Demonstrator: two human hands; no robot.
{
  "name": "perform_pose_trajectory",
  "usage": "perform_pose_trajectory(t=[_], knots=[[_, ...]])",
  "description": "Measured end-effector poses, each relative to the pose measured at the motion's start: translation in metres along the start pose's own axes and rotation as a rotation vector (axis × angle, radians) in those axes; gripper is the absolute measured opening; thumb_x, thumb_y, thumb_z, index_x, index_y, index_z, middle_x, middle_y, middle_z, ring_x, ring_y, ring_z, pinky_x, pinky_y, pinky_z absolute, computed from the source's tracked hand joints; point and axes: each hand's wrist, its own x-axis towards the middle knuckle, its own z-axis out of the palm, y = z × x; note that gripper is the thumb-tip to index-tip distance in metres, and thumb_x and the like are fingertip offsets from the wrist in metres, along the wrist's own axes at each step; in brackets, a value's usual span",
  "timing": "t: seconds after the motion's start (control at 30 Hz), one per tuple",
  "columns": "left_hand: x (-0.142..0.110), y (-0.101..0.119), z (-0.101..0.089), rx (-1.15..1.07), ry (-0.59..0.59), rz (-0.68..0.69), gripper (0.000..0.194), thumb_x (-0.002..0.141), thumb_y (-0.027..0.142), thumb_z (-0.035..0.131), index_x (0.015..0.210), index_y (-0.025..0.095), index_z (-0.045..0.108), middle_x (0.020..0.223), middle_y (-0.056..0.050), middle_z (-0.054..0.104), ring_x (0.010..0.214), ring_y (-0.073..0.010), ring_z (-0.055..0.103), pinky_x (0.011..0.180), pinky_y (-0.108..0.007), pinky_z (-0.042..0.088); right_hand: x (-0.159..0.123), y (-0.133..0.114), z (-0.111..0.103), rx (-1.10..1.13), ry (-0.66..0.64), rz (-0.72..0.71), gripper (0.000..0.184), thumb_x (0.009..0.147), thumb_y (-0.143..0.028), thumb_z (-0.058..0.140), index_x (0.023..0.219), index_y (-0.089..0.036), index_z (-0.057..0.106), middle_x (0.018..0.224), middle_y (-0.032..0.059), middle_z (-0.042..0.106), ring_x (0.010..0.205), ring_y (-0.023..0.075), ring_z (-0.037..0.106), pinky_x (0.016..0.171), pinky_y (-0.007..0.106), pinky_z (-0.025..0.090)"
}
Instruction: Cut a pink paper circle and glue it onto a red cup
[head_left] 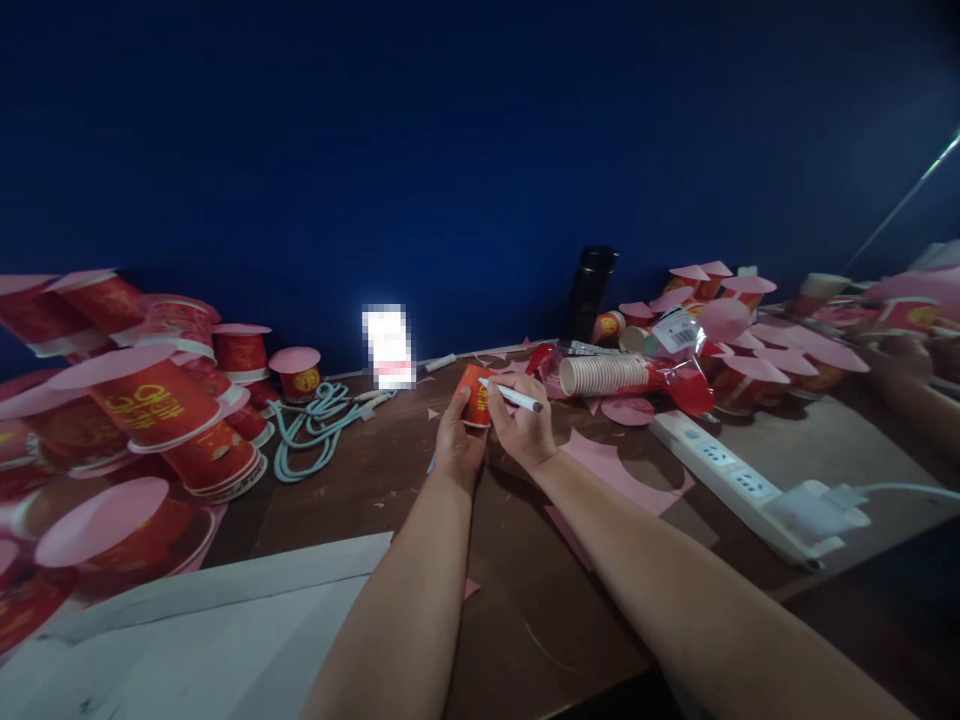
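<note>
Red paper cup point(475, 405) with gold lettering is held at the middle of the desk point(360, 510), between both hands; whether it is lifted clear of the surface cannot be told. It is clasped from the left by the left grip point(457, 450), with fingers and thumb curled about its side, while a white marker pen point(519, 399) is pinched by the closed fingers of the right grip point(527, 430), its far end aimed at the cup. Contact between pen and cup cannot be confirmed. Should the thin wall be squeezed too hard, the cup could be dented; should it be held too loosely, it could be turned by the pen's push and a stroke skewed. Ink could also be smeared by the fingers kept so near. If the right forearm were swept rightward, the cut pink paper point(615, 465) beneath it could be dragged or creased, and the nested paper cups point(604, 376) beyond could be knocked.
</note>
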Motion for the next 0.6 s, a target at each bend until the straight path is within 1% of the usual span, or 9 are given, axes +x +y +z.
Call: perform_pose_trajectory(t=[0.07, 0.13, 0.23, 0.3, 0.4, 0.6], knots=[[-0.001, 0.0002, 0.0008, 0.005, 0.012, -0.005, 0.011, 0.074, 0.012, 0.062, 0.085, 0.014, 0.064, 0.08, -0.004, 0.069, 0.08, -0.0143, 0.066, 0.083, -0.026, 0.05, -0.0004, 0.0012, 0.0005, -0.007, 0.0, -0.004, 0.01, 0.086, -0.025, 0.053, 0.091, -0.02, 0.06, 0.088, 0.0048, 0.068, 0.086, 0.0176, 0.063, 0.084, 0.034, 0.044], [-0.0016, 0.0004, 0.001, 0.008, -0.002, -0.014, 0.011, 0.075, 0.012, 0.061, 0.085, 0.013, 0.064, 0.08, -0.004, 0.069, 0.079, -0.0142, 0.066, 0.083, -0.026, 0.05, -0.0009, 0.0023, 0.001, -0.018, 0.0, -0.003, 0.01, 0.086, -0.025, 0.053, 0.091, -0.02, 0.059, 0.088, 0.0047, 0.068, 0.086, 0.0173, 0.063, 0.085, 0.034, 0.044], [-0.0016, 0.0006, 0.0005, 0.014, -0.05, -0.024, 0.013, 0.076, 0.014, 0.06, 0.088, 0.013, 0.065, 0.083, -0.005, 0.07, 0.085, -0.0154, 0.066, 0.086, -0.027, 0.049, -0.0016, 0.0029, 0.0014, -0.036, -0.005, 0.001, 0.01, 0.086, -0.026, 0.053, 0.092, -0.02, 0.059, 0.088, 0.0047, 0.068, 0.087, 0.0175, 0.063, 0.087, 0.035, 0.043], [-0.001, 0.0006, -0.0001, 0.014, -0.052, -0.021, 0.014, 0.076, 0.014, 0.06, 0.089, 0.013, 0.065, 0.084, -0.005, 0.07, 0.088, -0.0163, 0.066, 0.088, -0.029, 0.048, -0.0019, 0.0027, 0.0014, -0.045, -0.004, 0.008, 0.011, 0.087, -0.026, 0.052, 0.092, -0.02, 0.059, 0.088, 0.0047, 0.068, 0.087, 0.0177, 0.062, 0.087, 0.035, 0.043], [0.0001, 0.0006, -0.001, 0.01, -0.051, -0.019, 0.015, 0.075, 0.014, 0.061, 0.089, 0.013, 0.065, 0.084, -0.005, 0.07, 0.088, -0.0167, 0.066, 0.089, -0.029, 0.048, -0.0019, 0.0022, 0.0011, -0.051, -0.002, 0.013, 0.01, 0.087, -0.026, 0.052, 0.091, -0.02, 0.059, 0.088, 0.0043, 0.068, 0.086, 0.0173, 0.062, 0.087, 0.035, 0.043], [0.0015, 0.0013, -0.0024, 0.017, -0.098, -0.02, 0.018, 0.077, 0.017, 0.06, 0.094, 0.014, 0.064, 0.086, -0.005, 0.07, 0.089, -0.0163, 0.066, 0.089, -0.029, 0.048, -0.0017, 0.0022, 0.0011, -0.064, -0.001, 0.017, 0.011, 0.086, -0.026, 0.052, 0.091, -0.019, 0.06, 0.087, 0.0045, 0.067, 0.086, 0.0172, 0.062, 0.087, 0.034, 0.042]])
